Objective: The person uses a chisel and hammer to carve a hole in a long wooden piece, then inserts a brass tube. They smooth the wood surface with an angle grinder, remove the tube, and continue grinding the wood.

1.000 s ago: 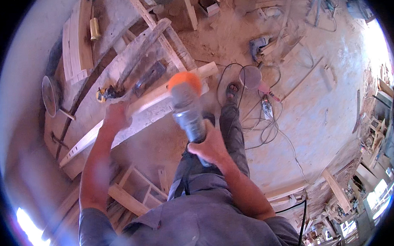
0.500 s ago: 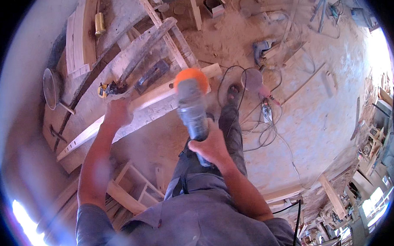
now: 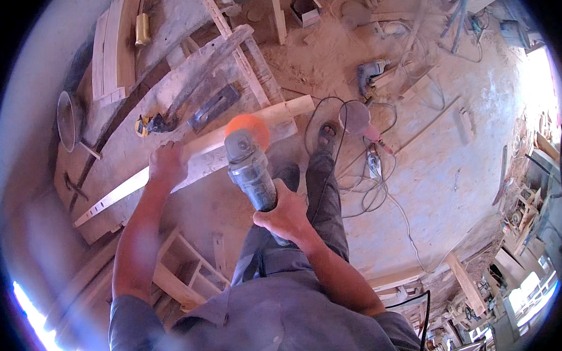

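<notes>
An angle grinder (image 3: 251,170) with a round orange disc (image 3: 252,128) is gripped by its body in my right hand (image 3: 285,214). The disc lies over a long pale wooden beam (image 3: 215,139); whether it touches the wood I cannot tell. My left hand (image 3: 168,163) is closed over the beam, left of the grinder, pressing it on the workbench (image 3: 179,95). Behind that hand a small yellow and black tool (image 3: 150,125) rests on the bench. Beside it lies a dark hand plane (image 3: 213,108).
A round pan-like thing (image 3: 70,121) and a yellow cylinder (image 3: 142,30) are at the far left. On the floor to the right lie a drill-like power tool (image 3: 370,76), a round pinkish disc (image 3: 355,118) and tangled cables (image 3: 376,194). A wooden frame (image 3: 186,265) stands at the lower left.
My right hand has moved the grinder leftward, so its disc is now farther left along the beam. My left hand stays on the beam.
</notes>
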{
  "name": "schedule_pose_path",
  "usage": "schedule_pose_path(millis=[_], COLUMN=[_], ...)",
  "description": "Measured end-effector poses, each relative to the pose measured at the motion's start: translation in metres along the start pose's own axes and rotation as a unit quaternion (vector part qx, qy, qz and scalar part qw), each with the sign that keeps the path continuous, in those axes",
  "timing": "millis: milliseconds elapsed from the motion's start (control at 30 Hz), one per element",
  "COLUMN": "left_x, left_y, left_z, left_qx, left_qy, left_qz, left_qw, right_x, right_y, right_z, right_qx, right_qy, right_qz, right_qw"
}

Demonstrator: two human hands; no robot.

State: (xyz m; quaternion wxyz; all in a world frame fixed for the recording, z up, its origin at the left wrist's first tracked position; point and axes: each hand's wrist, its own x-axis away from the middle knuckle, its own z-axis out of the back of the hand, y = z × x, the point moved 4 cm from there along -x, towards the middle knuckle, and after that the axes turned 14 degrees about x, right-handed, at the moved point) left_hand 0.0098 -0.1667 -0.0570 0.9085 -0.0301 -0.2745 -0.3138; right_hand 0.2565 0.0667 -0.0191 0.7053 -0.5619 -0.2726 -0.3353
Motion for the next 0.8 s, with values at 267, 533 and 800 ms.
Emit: schedule_pose_path(millis=[267, 533, 800], left_x=[0.009, 0.019, 0.022], left_y=[-0.002, -0.001, -0.005], left_z=[-0.016, -0.028, -0.043], left_qx=[0.011, -0.009, -0.018], left_qy=[0.062, 0.107, 0.164], left_qz=[0.014, 0.018, 0.014], left_qw=[0.998, 0.994, 0.986], right_x=[-0.001, 0.000, 0.003], right_y=[0.012, 0.012, 0.003], right_z=[0.013, 0.021, -0.002], right_qx=[-0.021, -0.046, -0.013], right_qy=[0.035, 0.026, -0.040], right_qz=[-0.003, -0.015, -0.006], right_qw=[0.999, 0.998, 0.999])
